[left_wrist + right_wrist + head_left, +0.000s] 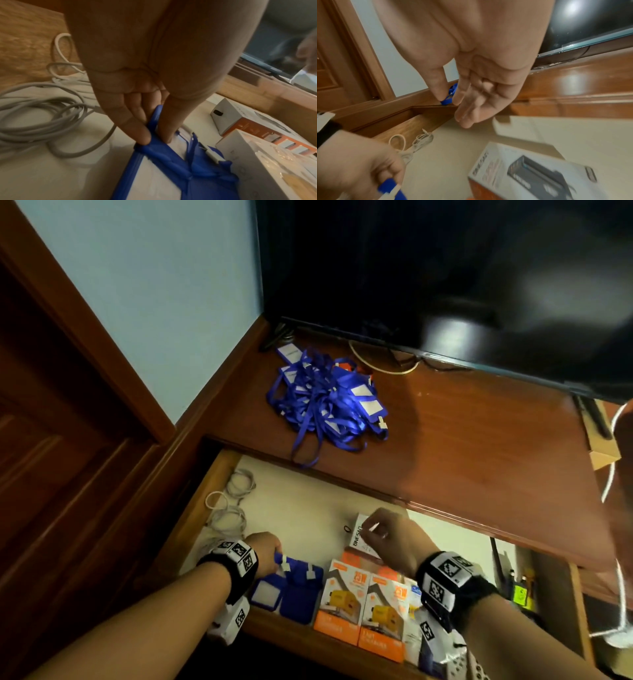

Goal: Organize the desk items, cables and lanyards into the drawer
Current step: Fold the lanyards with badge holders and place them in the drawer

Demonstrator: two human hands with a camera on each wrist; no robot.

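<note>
Inside the open drawer [219, 474], my left hand [270, 556] pinches the strap end of a blue lanyard badge holder [287, 587]. In the left wrist view the thumb and fingers [144, 136] close on the blue strap [154, 121] above the holder [154, 175]. My right hand [373, 530] hovers over a white box [358, 537] with relaxed fingers [464, 116], holding nothing. A tangled pile of blue lanyards [325, 395] lies on the desk top, one loop hanging over the front edge. Coiled white cables [233, 501] lie at the drawer's left side.
Two orange-and-white charger boxes [363, 607] stand along the drawer's front, right of the badge holder. A dark monitor [445, 268] sits at the back of the desk [479, 440]. A cardboard box [603, 453] is at the right edge.
</note>
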